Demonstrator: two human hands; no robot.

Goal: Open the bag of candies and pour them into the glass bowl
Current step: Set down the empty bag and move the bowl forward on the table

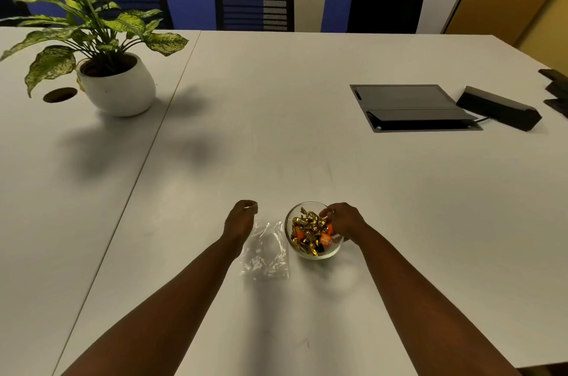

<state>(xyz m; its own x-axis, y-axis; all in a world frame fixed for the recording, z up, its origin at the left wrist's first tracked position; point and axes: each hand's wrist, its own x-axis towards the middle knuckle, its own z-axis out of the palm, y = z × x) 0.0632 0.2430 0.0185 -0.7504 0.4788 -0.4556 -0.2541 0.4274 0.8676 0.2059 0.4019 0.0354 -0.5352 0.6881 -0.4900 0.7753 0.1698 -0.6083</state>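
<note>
A small glass bowl (pixel 333 250) stands near the table's front edge, heaped with gold and orange wrapped candies (pixel 309 230). My right hand (pixel 342 220) rests against the bowl's right rim, fingers curled around its far side. A clear plastic bag (pixel 266 251) lies flat and crumpled on the table just left of the bowl, with no candies visible in it. My left hand (pixel 241 218) hovers over the bag's far left corner, fingers loosely curled, with nothing seen in it.
A potted plant in a white pot (pixel 118 88) stands at the far left beside a round cable hole (pixel 60 95). A grey cable hatch (pixel 412 107) and a black box (pixel 498 107) lie at the far right. Three black chairs (pixel 254 0) line the far edge.
</note>
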